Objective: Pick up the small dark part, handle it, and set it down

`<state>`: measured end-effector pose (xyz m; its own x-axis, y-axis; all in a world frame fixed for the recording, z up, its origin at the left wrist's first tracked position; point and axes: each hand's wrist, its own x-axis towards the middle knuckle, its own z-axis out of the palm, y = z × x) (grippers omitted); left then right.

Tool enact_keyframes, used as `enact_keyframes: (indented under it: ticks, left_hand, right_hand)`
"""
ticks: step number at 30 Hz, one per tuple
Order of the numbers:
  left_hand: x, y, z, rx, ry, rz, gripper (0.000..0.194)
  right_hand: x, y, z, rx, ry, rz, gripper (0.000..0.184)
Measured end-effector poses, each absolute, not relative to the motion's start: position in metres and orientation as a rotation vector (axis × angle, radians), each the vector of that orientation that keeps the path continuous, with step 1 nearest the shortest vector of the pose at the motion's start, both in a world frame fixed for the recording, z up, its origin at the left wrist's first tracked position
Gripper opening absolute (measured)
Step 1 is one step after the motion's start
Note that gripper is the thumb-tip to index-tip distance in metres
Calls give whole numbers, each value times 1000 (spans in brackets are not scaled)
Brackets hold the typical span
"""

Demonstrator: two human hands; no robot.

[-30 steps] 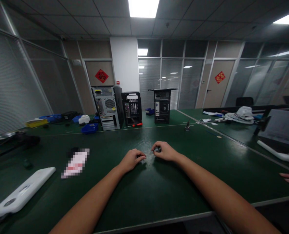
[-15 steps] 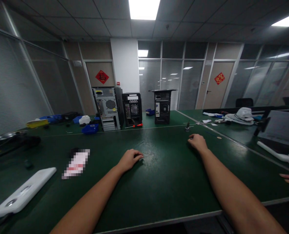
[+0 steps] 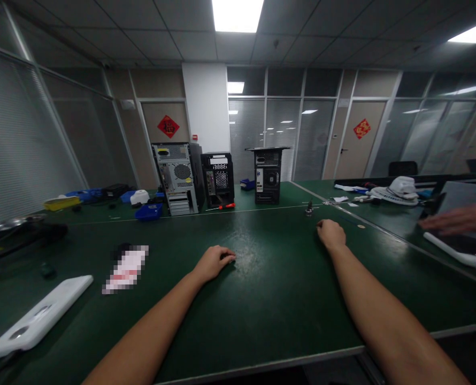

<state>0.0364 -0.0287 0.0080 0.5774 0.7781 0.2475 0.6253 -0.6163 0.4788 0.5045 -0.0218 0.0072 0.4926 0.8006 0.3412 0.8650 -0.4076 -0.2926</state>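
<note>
A small metal fitting (image 3: 309, 209) stands upright on the green desk (image 3: 270, 315), just beyond the right hand (image 3: 332, 233) and apart from it. It has a narrow dark top over a wider, shinier base. It looks rigid and fairly light, hard to damage but perhaps slick on its bright surfaces. A pinch low around the base should be steadier than one at the thin tip, which might tip it over.

The right hand rests with its knuckles towards the camera, fingers curled out of sight; whether it holds anything cannot be told. The left hand (image 3: 216, 262) lies near the desk's scuffed middle, thumb and fingertips drawn close together, and any tiny item between them would be too small to make out.

Farther back, a red-handled screwdriver (image 3: 228, 206) lies before the middle computer tower (image 3: 219, 184). At the right edge, a co-worker's hand (image 3: 458, 219) is blurred and cut off by the frame. On the left, a pinkish sheet (image 3: 125, 270) is pixelated beyond reading. The fitting's finer details are lost at this size.
</note>
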Motion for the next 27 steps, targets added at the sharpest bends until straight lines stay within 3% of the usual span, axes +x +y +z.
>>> enact_keyframes:
  ticks: [27]
  left_hand:
    - [35,-26,4,2468,1140,621,32]
  right_hand:
    - [509,-14,5,-2166,-1432,-222,33]
